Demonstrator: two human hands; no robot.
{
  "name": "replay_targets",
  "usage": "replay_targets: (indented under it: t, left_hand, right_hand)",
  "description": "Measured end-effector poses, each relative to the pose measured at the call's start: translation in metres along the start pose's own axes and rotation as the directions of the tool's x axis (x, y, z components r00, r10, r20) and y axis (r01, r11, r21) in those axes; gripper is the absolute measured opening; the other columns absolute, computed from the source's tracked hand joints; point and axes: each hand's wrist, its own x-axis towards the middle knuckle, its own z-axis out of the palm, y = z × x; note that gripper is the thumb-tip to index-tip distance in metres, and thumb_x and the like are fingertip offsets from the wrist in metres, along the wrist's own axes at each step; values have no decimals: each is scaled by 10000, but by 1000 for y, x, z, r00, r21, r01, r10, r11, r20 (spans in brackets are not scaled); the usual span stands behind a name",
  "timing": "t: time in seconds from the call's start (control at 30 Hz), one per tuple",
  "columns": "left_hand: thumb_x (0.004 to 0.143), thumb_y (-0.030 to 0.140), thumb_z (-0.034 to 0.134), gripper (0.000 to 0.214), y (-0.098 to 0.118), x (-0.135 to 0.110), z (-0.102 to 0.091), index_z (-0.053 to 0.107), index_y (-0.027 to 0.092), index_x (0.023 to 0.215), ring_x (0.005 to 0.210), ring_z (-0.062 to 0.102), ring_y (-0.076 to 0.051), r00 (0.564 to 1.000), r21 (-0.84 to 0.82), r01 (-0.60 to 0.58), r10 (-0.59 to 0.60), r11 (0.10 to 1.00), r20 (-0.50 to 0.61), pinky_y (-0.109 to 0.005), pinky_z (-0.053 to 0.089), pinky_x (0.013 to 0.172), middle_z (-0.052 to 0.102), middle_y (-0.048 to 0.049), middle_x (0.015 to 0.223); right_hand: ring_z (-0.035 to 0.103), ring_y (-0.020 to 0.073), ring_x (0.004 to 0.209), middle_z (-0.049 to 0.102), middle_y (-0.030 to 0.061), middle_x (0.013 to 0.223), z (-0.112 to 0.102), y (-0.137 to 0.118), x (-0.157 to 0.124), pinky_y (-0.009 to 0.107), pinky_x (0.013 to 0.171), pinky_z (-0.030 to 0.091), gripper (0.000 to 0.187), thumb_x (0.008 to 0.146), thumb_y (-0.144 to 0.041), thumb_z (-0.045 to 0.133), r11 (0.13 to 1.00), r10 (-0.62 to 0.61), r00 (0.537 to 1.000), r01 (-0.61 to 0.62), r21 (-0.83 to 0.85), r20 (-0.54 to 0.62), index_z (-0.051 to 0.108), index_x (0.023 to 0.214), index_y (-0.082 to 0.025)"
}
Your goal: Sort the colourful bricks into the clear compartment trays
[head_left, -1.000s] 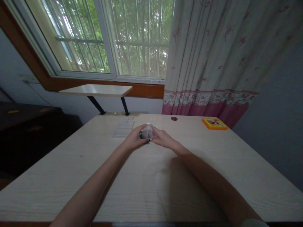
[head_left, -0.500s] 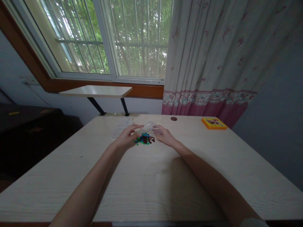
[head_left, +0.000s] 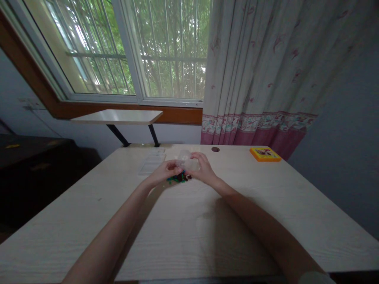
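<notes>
Both my hands hold a translucent, whitish plastic thing point(head_left: 184, 155) above the table; whether it is a small box or a bag I cannot tell. My left hand point(head_left: 166, 172) pinches its lower left side. From the right, my right hand point(head_left: 203, 169) curls its fingers and thumb around it. Directly below lies a pile of small pieces point(head_left: 179, 177) in green, blue and dark brown, partly hidden by my hands. Left of the pile, a clear flat plastic tray point(head_left: 150, 165) rests on the table.
The pale wooden table point(head_left: 177, 228) reaches to the wall. A yellow-orange box point(head_left: 265, 154) lies at the back right, near a round cable hole point(head_left: 215, 149). A raised shelf point(head_left: 118, 116) on black legs stands back left. A patterned curtain point(head_left: 251, 79) hangs behind.
My hands have come closer together and lifted the translucent plastic thing a little. My right hand's grip now wraps around it more. The view has shifted slightly.
</notes>
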Motion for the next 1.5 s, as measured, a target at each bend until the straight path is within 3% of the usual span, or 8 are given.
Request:
replay_targets:
  t: [0.17,0.3,0.47,0.7,0.93,1.13,1.27,1.5]
  left_hand:
    - [593,345,680,319,4,3,19,611,92,775,579,589,-142,974,183,127,-87,975,-210,-243,464,566,645,-36,663]
    - [582,302,672,393,8,-2,28,569,96,900,563,607,-139,930,70,136,-103,988,-353,-243,488,559,641,-21,655]
    - [605,260,683,796,11,-40,-5,278,164,1284,540,635,-157,826,-108,179,-209,978,-523,-281,520,576,638,-1,638]
    - [640,375,659,724,-29,-121,-73,330,212,1264,604,640,-188,755,-110,368,-365,923,-545,-329,526,605,642,-9,681]
    - [645,568,552,706,-48,-138,-91,470,161,1217,822,604,-253,822,564,474,-111,676,-558,-388,492,739,589,-106,961]
    - [740,527,438,509,-51,-122,-83,586,214,1112,969,545,-263,899,724,357,-8,590,-437,-378,440,858,541,-113,1068]
    - [756,507,416,503,-58,-111,-88,578,211,1129,979,542,-271,898,747,354,17,563,-439,-384,423,881,544,-121,1096]
    - [756,488,401,498,-57,-102,-92,582,205,1124,987,543,-265,899,759,359,16,543,-437,-374,415,889,548,-116,1104]
  right_hand:
    - [421,223,1089,492,76,1142,-7,-15,-3,382,937,344,462,659,-353,689,985,-59,994,72,-157,87,513,1065,-220]
    - [404,241,1112,472,67,1198,-16,-22,1,406,952,319,563,648,-464,683,975,-63,977,104,-197,203,494,1134,-249]
    - [366,229,1188,439,92,1267,-70,34,-4,412,997,273,497,826,-458,466,938,82,972,0,-347,221,400,1258,-222]
    - [215,348,1280,227,172,1419,-196,158,-52,514,999,194,655,830,-491,343,348,649,755,-403,-847,-92,279,1348,-96]
    - [306,355,1224,317,212,1361,-234,179,-69,520,988,187,747,809,-587,274,226,698,709,-357,-906,-105,265,1348,-70]
    - [350,394,1157,431,214,1261,-214,142,-65,508,938,248,771,775,-645,320,302,663,747,-202,-932,53,361,1314,-95]
    - [432,355,1077,490,206,1160,-190,96,-67,461,928,290,758,760,-645,378,485,549,791,-38,-874,270,408,1297,-110]
    - [474,271,1008,501,144,1118,-151,21,-65,365,909,353,695,724,-580,522,789,364,750,68,-611,553,442,1282,-174]
